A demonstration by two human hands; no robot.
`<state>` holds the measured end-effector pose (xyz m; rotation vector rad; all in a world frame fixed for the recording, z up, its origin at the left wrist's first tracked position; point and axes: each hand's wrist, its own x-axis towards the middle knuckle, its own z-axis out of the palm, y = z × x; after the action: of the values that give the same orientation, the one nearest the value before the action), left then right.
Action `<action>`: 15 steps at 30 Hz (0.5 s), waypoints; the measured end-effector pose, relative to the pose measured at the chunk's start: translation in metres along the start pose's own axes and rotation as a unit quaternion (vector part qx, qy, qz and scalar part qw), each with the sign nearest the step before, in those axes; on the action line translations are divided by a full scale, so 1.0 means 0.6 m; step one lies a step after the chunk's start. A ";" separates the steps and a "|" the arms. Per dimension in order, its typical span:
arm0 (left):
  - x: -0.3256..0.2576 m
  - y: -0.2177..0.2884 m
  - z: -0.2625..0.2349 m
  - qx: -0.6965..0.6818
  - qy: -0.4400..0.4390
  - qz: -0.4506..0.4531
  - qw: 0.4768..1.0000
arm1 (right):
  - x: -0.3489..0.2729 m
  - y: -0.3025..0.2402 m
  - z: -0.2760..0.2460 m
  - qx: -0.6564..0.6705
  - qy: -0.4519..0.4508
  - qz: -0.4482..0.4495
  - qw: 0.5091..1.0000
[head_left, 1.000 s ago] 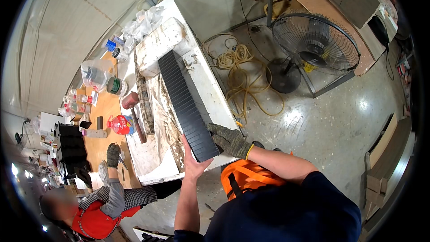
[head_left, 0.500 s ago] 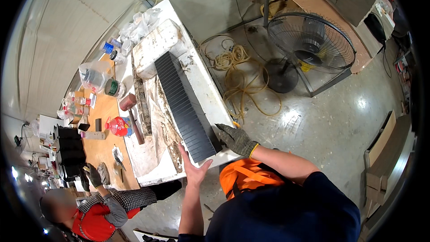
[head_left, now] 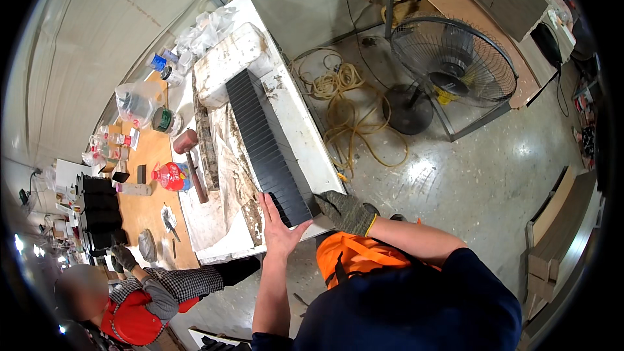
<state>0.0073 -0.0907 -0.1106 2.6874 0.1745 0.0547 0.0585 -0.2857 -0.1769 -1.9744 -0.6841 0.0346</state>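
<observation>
A long row of thin black slabs [head_left: 263,140], packed face to face, lies along the white table [head_left: 296,114] in front of me. My bare left hand [head_left: 281,233] is at the row's near end, its fingers along the left edge and the thumb spread across the end face. On the other side, my right hand [head_left: 351,213] wears a grey knit glove; its outstretched fingers touch the near right corner of the row. Neither hand is closed round a slab.
A stained white block [head_left: 231,65] stands at the row's far end. Left of it lie a mallet [head_left: 196,175], a red jug [head_left: 170,176] and several jars. A co-worker [head_left: 140,309] stands at left beside black stacks [head_left: 101,211]. A fan [head_left: 448,71] and coiled hose [head_left: 351,91] are at right.
My left hand has moved up and onto the near end of the row. My right hand has shifted slightly, staying at the corner. The co-worker's hands have moved slightly left.
</observation>
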 end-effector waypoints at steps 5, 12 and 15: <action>0.000 0.005 -0.003 -0.017 -0.005 -0.014 1.000 | -0.015 -0.038 -0.006 0.145 -0.005 0.006 0.989; 0.001 0.015 -0.005 -0.014 -0.009 -0.032 0.999 | -0.031 -0.039 0.000 0.088 -0.032 -0.007 0.996; 0.000 0.019 -0.009 -0.018 -0.022 -0.058 0.998 | -0.031 -0.040 0.004 0.082 -0.049 0.009 0.995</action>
<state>0.0081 -0.0988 -0.1009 2.6338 0.3123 -0.0357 0.0311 -0.2846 -0.1630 -1.8299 -0.7053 0.1940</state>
